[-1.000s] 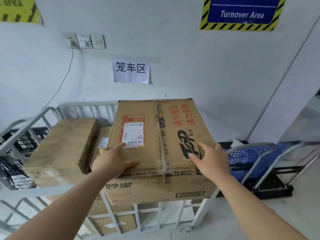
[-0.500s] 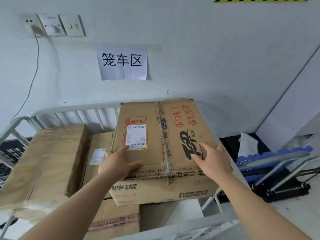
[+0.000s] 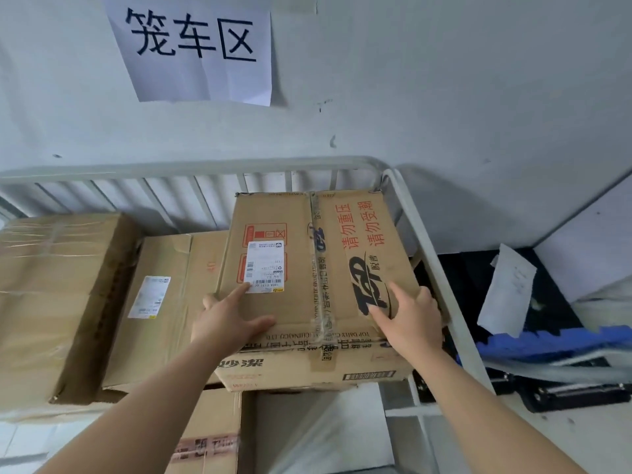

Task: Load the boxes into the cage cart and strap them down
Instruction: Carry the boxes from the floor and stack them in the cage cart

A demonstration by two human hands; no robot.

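- The top box (image 3: pixel 301 268) is brown cardboard. A clear tape strip runs along its middle seam. Its right half carries red Chinese characters and a black "TOP" logo, and on its left half a white barcode label (image 3: pixel 266 266) sits over red print.
- It lies flat inside the cart (image 3: pixel 205 167), in the corner at 1 o'clock. Its far edge is near the back bars and its right edge is just beside the side rail (image 3: pixel 420 241).
- The left grip (image 3: pixel 229 323) is released and spread on the lid at the box's 8 o'clock corner. The forefinger tip touches the label, the thumb stretches toward 3 o'clock, and the other fingers reach the left edge.
- The right grip (image 3: pixel 410 323) is also released, palm down on the lid at 4 o'clock over the logo, with its outer fingers at the right edge.
- The box's near edge juts over a hollow at 6 o'clock. A lower box (image 3: pixel 208 436) stands beneath its 7 o'clock corner; I cannot tell whether the two touch.
- At 9 o'clock a mid box (image 3: pixel 164 295) lies lower, right alongside, and a taller left box (image 3: pixel 51 285) stands beyond it.
- There is free space behind the mid box at 11 o'clock, up to the back bars.
- Outside the side rail at 3 o'clock are a paper sheet (image 3: pixel 506 285) and a blue crate (image 3: pixel 547 340).
- A paper sign (image 3: pixel 198 49) hangs on the wall at 11 o'clock.
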